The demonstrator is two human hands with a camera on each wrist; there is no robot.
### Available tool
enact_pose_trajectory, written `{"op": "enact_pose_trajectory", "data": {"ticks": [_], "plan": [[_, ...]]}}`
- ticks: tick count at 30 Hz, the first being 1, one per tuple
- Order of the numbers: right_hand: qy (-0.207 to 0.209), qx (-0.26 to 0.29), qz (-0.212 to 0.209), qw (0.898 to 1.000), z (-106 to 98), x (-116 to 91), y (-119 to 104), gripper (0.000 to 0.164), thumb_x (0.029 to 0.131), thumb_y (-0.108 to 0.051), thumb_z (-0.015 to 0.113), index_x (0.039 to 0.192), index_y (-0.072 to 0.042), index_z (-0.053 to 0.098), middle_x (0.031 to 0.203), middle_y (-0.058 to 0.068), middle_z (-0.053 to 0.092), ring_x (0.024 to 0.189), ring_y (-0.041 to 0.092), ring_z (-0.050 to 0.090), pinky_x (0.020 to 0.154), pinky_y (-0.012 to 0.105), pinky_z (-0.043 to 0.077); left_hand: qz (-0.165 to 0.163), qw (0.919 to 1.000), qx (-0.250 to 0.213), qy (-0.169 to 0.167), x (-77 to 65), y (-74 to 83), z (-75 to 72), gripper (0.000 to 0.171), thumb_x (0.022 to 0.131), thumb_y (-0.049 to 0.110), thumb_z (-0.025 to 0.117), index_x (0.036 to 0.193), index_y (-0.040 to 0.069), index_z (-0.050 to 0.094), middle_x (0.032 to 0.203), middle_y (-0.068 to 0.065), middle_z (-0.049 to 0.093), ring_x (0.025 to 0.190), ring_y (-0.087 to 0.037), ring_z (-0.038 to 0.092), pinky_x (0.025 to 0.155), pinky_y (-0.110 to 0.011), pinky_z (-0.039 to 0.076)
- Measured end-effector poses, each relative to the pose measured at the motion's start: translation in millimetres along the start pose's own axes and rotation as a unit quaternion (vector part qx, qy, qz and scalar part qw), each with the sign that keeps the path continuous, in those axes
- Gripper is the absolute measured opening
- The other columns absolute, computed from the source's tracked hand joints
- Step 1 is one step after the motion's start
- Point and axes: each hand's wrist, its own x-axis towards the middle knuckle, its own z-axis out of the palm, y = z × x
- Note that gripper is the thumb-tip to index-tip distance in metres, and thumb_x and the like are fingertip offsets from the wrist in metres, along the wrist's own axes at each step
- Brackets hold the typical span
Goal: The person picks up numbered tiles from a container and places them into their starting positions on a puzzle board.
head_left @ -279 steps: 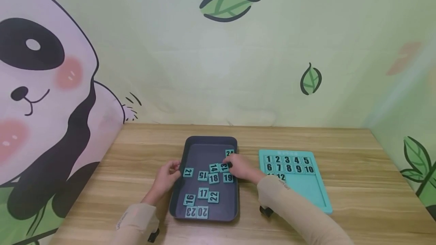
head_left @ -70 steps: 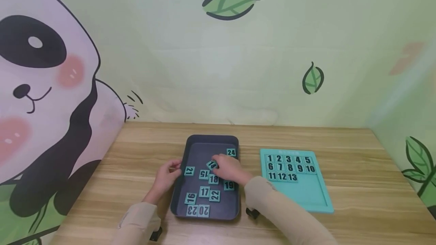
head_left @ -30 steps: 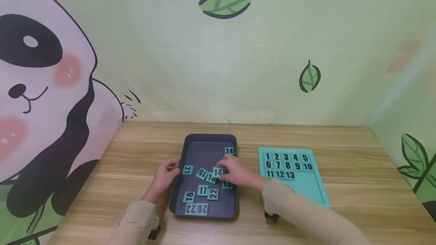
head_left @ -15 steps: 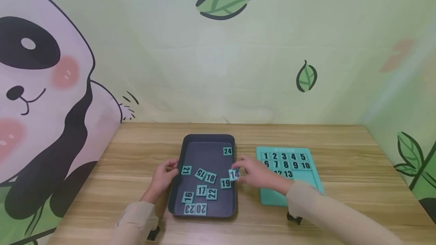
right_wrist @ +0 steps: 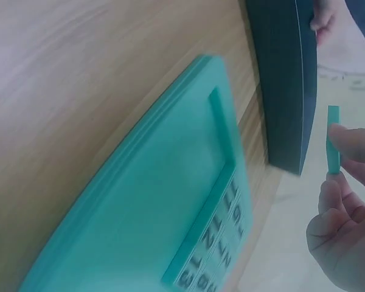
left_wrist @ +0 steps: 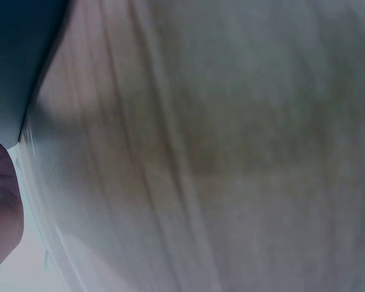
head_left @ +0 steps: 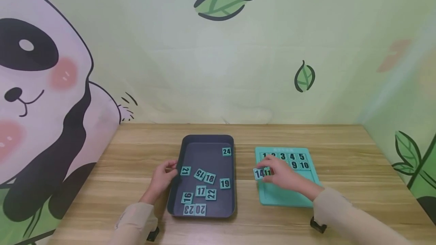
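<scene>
My right hand pinches the number tile 14 between thumb and fingers, above the left edge of the teal number board. In the right wrist view the tile appears edge-on, lifted off the board. Rows of tiles fill the board's upper part; the hand hides some in the head view, while tiles 11, 12 and 13 show in the right wrist view. My left hand holds the left rim of the dark tray, thumb and fingers bent at its edge.
Inside the tray lie several loose tiles, among them 24, 15, 19 and 20, turned various ways. A strip of wooden table separates tray and board. A printed cloth wall stands behind.
Tile 13 has joined the board's third row. My right hand has taken tile 14 from the tray and carried it right to the board. Tiles 15 and 18 have shifted; the left hand stays.
</scene>
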Motion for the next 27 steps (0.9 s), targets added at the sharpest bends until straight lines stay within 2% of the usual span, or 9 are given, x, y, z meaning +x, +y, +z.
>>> {"op": "enact_pose_trajectory", "data": {"ticks": [6, 12, 16, 23, 27], "plan": [[0.029, -0.004, 0.033, 0.999, -11.5, -12.4, 20.5, 0.031, 0.075, -0.008, 0.064, 0.106, -0.011, 0.061, 0.095, -0.001, 0.051, 0.068, 0.013, 0.041, 0.054, 0.022, 0.038, 0.0, 1.0, -0.003, 0.0, -0.2, -0.5, 0.3, 0.036, 0.082, 0.005, 0.052, 0.119, 0.002, 0.052, 0.105, -0.014, 0.055, 0.095, -0.025, 0.054, 0.078, -0.033, 0.049], [0.062, -0.039, 0.026, 0.997, -21.0, -23.1, 42.0, 0.033, 0.073, -0.006, 0.065, 0.106, -0.005, 0.06, 0.099, 0.004, 0.054, 0.068, 0.012, 0.041, 0.056, 0.021, 0.038, 0.001, 1.0, -0.002, -0.001, 0.0, 0.0, -0.1, 0.036, 0.082, 0.005, 0.051, 0.118, 0.001, 0.052, 0.104, -0.015, 0.055, 0.094, -0.025, 0.054, 0.077, -0.032, 0.049], [0.076, -0.04, 0.024, 0.996, -25.6, -27.7, 54.7, 0.034, 0.072, -0.002, 0.064, 0.106, -0.002, 0.06, 0.1, 0.008, 0.054, 0.067, 0.012, 0.04, 0.055, 0.02, 0.037, -0.003, 1.0, -0.001, -0.001, -0.7, 0.3, -0.6, 0.036, 0.082, 0.005, 0.051, 0.119, 0.001, 0.052, 0.104, -0.015, 0.054, 0.094, -0.025, 0.053, 0.077, -0.032, 0.049], [0.074, -0.037, 0.046, 0.996, -30.7, -36.4, 69.9, 0.036, 0.073, 0.0, 0.061, 0.108, 0.001, 0.057, 0.099, 0.011, 0.052, 0.068, 0.012, 0.041, 0.054, 0.02, 0.038, -0.011, 0.9999, -0.002, -0.004, -1.4, 0.0, -1.1, 0.036, 0.083, 0.006, 0.051, 0.119, 0.003, 0.052, 0.105, -0.014, 0.054, 0.095, -0.025, 0.053, 0.078, -0.033, 0.049], [0.072, -0.044, 0.066, 0.994, -32.0, -40.5, 75.5, 0.035, 0.074, 0.0, 0.061, 0.108, 0.0, 0.058, 0.099, 0.011, 0.052, 0.073, 0.016, 0.046, 0.058, 0.024, 0.041, -0.013, 0.9999, -0.003, -0.007, -1.3, -0.1, -1.0, 0.036, 0.084, 0.007, 0.051, 0.12, 0.004, 0.051, 0.106, -0.013, 0.054, 0.096, -0.025, 0.052, 0.079, -0.033, 0.049]]}}
